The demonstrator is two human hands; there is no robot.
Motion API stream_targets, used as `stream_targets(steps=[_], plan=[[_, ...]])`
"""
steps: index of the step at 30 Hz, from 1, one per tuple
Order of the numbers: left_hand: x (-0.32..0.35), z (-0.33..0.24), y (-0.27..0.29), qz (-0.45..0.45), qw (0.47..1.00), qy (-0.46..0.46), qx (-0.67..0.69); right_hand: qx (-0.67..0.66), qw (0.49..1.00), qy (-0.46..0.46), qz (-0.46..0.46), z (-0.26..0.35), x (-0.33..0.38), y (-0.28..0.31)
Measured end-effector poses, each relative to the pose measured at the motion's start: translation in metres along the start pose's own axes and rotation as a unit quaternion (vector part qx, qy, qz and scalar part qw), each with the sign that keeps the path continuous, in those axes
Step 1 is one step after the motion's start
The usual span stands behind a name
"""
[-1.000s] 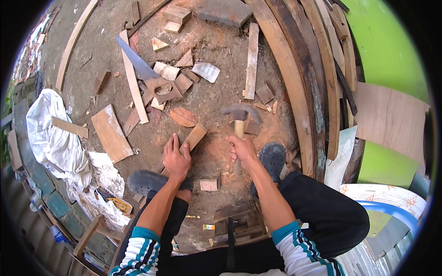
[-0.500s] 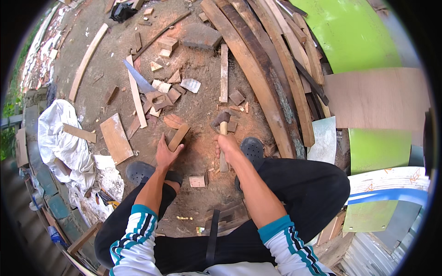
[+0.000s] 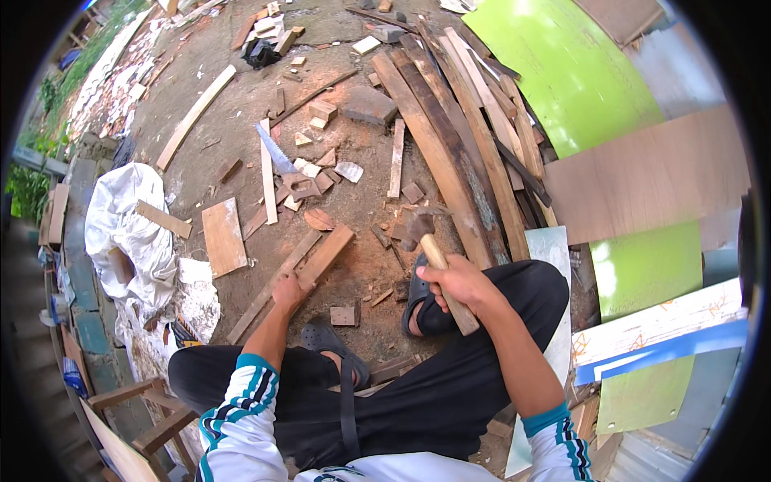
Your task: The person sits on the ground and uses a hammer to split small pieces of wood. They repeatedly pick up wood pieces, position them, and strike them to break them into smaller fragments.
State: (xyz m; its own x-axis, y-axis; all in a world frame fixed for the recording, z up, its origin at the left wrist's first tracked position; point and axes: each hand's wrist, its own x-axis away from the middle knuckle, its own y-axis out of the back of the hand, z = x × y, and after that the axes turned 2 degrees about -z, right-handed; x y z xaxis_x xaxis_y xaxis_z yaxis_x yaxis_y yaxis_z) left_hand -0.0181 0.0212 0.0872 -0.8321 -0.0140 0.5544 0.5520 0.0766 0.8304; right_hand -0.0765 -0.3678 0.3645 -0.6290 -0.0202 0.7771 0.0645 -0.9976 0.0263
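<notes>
My left hand point(image 3: 287, 291) is closed round the near part of a brown wood piece point(image 3: 328, 255), which slants away to the right. Beside it, a longer, thinner wooden strip point(image 3: 273, 287) runs along the same slant, partly hidden by the hand. In my right hand point(image 3: 459, 283) is a hammer point(image 3: 436, 255), gripped by its pale wooden handle. Its dark, rusty head points away from me, over the ground in front of my right foot, and touches no wood. A small wood block point(image 3: 344, 316) lies on the ground between my feet.
A handsaw point(image 3: 281, 157) lies ahead among wood offcuts. Long planks point(image 3: 438, 149) are stacked at the right, beside green sheets point(image 3: 562, 72). To the left are a white sack point(image 3: 128, 217) and a flat board point(image 3: 224, 238). A grey brick-like block point(image 3: 369, 105) sits farther off.
The hammer has moved right and up, toward my right knee. My left hand, earlier spread against the wood piece, now grips it. A longer strip now shows beside it. The whole view has shifted.
</notes>
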Motion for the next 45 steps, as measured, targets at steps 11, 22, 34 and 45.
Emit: stream_targets(steps=[11,22,34,45], plan=[[0.034,0.04,-0.053,0.088,0.994,-0.022,0.066,-0.01,0.999,-0.024,-0.041,-0.016,-0.027,-0.028],[0.003,0.046,-0.048,0.141,0.982,-0.129,0.0,-0.026,0.998,-0.019,-0.054,-0.01,-0.034,-0.033],[-0.021,-0.038,0.223,-0.035,0.99,-0.116,0.068,-0.155,0.983,0.081,-0.057,0.038,-0.015,-0.029],[0.005,-0.083,0.164,-0.197,0.938,-0.051,0.281,-0.135,0.982,0.132,-0.018,0.05,-0.021,-0.042]])
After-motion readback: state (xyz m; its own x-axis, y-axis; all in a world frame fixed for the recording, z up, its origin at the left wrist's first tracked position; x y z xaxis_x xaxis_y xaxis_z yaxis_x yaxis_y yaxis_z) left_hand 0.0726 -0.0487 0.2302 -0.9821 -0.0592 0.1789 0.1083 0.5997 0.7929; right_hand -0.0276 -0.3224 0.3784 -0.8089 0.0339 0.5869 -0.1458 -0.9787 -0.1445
